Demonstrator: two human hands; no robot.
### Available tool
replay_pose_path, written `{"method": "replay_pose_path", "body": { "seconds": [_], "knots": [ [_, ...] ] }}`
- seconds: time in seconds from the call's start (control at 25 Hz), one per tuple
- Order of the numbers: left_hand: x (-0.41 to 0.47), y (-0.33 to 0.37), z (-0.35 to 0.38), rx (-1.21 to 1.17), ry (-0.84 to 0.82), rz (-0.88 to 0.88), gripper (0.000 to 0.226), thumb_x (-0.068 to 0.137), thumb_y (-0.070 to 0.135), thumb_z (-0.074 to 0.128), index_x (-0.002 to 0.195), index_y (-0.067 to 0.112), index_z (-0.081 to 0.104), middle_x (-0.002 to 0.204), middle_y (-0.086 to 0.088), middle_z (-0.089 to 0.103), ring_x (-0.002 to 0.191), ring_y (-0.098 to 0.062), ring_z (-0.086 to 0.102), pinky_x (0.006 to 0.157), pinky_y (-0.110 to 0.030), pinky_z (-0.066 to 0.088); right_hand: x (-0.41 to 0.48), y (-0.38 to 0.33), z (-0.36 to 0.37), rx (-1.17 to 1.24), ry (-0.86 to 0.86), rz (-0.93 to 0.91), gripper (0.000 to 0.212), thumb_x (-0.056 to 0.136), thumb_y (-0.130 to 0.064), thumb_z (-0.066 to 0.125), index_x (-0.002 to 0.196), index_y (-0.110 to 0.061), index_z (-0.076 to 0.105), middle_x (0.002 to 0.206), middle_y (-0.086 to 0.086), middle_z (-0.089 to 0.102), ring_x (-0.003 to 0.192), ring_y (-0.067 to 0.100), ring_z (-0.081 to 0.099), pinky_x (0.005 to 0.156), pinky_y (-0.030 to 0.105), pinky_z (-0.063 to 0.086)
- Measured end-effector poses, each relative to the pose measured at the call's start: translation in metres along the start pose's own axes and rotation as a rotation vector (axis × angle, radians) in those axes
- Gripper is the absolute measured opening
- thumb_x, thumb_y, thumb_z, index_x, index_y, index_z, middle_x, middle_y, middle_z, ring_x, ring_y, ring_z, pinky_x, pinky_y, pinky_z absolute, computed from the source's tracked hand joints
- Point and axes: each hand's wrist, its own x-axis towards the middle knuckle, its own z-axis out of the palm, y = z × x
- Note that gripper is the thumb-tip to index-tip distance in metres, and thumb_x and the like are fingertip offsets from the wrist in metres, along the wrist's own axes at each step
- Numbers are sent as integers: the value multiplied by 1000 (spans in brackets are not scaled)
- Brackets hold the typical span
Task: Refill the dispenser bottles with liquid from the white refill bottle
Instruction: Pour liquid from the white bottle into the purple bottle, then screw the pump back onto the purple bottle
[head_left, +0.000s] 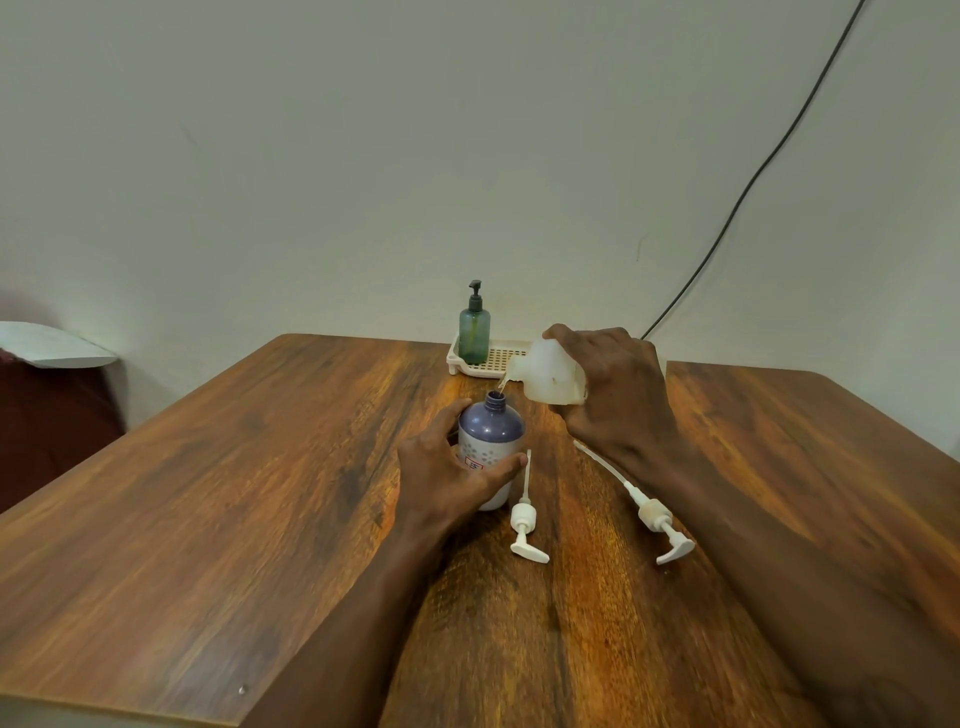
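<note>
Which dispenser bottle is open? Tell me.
The purple bottle, held by the left hand: its neck is bare and its pump is off. The green bottle on the tray keeps its dark pump on.

No legible text anywhere.
Purple dispenser bottle (491, 441) has a small red-bordered label w/ print, too small & blurred to make out.

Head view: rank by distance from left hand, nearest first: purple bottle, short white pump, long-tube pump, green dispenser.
1. purple bottle, gripped by the left hand.
2. short white pump, just right of it.
3. long-tube pump, farther right.
4. green dispenser, on the tray at the back.
</note>
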Motion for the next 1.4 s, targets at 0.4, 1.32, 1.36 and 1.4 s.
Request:
{"method": "replay_pose_path", "body": {
  "seconds": [0.4,1.32,1.36,1.4],
  "knots": [
    [0,-2,1,6,14,-12,84,65,56,93,136,24,59,125,10,69,107,3,64,88,-24,59,-25,-2,-3,495,-53,387,89,58,-48,95,134,-27,54,128,-2,62,109,15,57,78,25,57],
    [-7,4,-2,-67,-52,-151,94,65,45,93,147,25,51,138,5,62,114,-9,61,91,-23,56,-42,2,-27,523,-88,205,105,67,-45,92,153,-23,36,162,1,36,146,17,36,113,30,38],
    [-8,5,-4,-61,-37,-159,95,65,46,94,147,25,50,139,4,62,116,-12,61,91,-26,57,-39,-4,-29,511,-87,137,98,70,-40,92,151,-21,41,163,2,35,147,13,33,116,24,31],
    [-10,5,-8,-47,-24,-165,95,64,46,94,146,25,51,139,3,62,116,-14,62,88,-25,57,-38,-11,-30,511,-93,80,89,72,-34,91,148,-20,47,162,1,37,146,9,32,116,17,25]
  ]
}}
